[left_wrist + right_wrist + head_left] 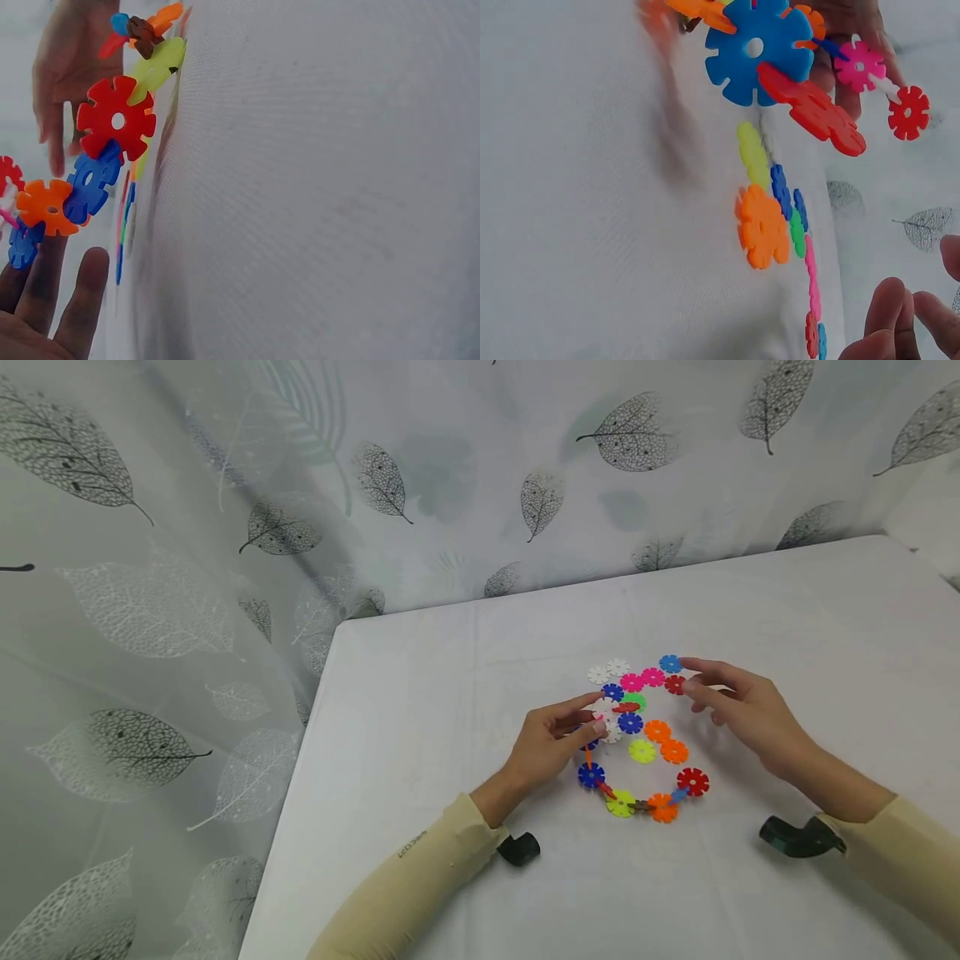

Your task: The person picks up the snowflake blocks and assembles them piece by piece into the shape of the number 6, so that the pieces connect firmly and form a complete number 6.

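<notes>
My left hand (551,739) pinches one end of a chain of slotted plastic snowflake discs (621,803). In the left wrist view, the chain's red disc (118,120) and blue disc (91,180) hang above the cloth. A pink disc (859,66) and a red end disc (909,112) stick out past the left fingers in the right wrist view. The far end of the chain curves right to a red disc (693,782). My right hand (750,710) holds nothing, fingers apart, its index finger and thumb near a loose blue disc (671,663) and red disc (675,685).
Loose discs lie on the white-covered table (420,718): orange discs (674,751), a yellow disc (642,751), pink discs (653,677), white discs (599,675), plus blue and green ones. A leaf-print curtain (450,485) hangs behind and left of the table.
</notes>
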`<state>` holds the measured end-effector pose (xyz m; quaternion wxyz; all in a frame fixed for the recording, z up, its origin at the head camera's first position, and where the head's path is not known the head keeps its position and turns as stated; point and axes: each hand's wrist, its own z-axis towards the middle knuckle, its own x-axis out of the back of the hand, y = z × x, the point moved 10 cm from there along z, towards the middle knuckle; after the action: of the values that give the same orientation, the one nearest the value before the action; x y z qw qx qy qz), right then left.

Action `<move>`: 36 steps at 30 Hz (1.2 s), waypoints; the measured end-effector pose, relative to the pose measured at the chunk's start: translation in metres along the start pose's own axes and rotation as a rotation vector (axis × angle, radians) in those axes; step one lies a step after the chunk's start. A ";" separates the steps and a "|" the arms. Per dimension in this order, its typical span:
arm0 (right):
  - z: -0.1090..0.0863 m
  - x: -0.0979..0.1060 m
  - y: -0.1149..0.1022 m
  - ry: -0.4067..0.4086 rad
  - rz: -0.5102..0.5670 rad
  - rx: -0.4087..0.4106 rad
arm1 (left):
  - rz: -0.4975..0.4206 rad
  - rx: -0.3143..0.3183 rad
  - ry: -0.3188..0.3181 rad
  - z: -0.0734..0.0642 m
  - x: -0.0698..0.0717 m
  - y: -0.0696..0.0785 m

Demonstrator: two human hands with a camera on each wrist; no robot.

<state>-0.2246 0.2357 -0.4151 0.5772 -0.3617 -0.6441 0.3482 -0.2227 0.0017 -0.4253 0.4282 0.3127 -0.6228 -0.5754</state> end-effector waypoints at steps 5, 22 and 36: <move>-0.001 0.001 0.003 -0.019 -0.060 0.010 | -0.009 -0.002 0.008 0.000 0.000 0.001; -0.004 -0.019 0.019 -0.215 -0.277 0.022 | -0.048 -0.024 0.010 0.000 0.001 0.002; -0.008 -0.031 0.016 -0.278 -0.390 0.085 | -0.037 -0.005 0.005 0.000 0.000 -0.001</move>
<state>-0.2131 0.2168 -0.4436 0.5538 -0.1545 -0.7598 0.3034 -0.2228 0.0021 -0.4260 0.4196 0.3245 -0.6144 -0.5841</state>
